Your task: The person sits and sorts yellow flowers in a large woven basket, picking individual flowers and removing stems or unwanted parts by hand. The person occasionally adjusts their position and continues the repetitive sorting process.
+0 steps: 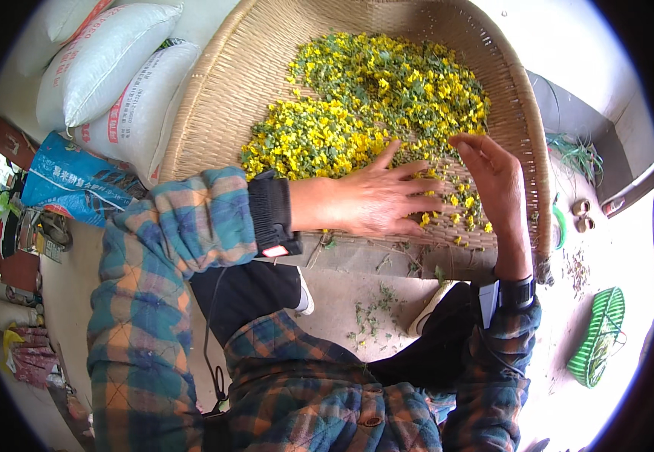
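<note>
A large woven wicker tray (214, 96) with raised sides lies before me. Yellow flowers (315, 135) with green leaves and stems form two joined heaps in it. Near the tray's front edge, my left hand (377, 198) is palm down with fingers spread over the weave and some scattered flowers. Raised at the right side is my right hand (493, 175), its fingers bent and the thumb near the index finger; whether something small sits between them cannot be told. Loose blossoms (470, 201) lie on the weave between the two hands.
Stuffed white woven sacks (117, 62) and a blue printed bag (72, 181) stand left of the tray. On the floor at right are a green-and-white striped basket (597, 333) and small round objects (582, 214). Plant scraps (375, 316) lie between my feet.
</note>
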A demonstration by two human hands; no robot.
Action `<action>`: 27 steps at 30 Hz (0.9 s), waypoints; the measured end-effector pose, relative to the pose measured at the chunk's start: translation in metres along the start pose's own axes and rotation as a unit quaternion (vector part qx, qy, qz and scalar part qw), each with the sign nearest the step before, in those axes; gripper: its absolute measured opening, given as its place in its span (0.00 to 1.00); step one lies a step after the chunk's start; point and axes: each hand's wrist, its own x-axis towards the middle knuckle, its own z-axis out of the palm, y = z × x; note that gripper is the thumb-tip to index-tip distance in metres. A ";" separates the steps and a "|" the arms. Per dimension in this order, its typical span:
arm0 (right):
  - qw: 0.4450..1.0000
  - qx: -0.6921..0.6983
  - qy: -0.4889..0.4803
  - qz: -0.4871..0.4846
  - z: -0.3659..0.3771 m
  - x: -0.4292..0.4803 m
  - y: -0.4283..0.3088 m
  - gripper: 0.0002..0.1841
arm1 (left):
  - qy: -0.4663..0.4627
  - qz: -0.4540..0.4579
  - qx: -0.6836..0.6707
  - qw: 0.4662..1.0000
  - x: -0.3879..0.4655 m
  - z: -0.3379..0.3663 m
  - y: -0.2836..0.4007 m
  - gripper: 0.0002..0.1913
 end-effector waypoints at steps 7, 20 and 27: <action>1.000 -0.019 0.004 0.012 -0.002 -0.003 0.003 0.11 | -0.107 -0.199 0.036 0.973 -0.074 -0.049 -0.046 0.16; 0.999 0.034 -0.019 0.023 -0.006 -0.008 -0.010 0.09 | -0.215 -0.437 0.013 0.873 -0.053 -0.078 -0.245 0.78; 0.998 0.047 -0.013 0.036 -0.019 -0.009 -0.008 0.09 | -0.221 -0.397 -0.200 0.868 -0.004 -0.058 -0.285 0.79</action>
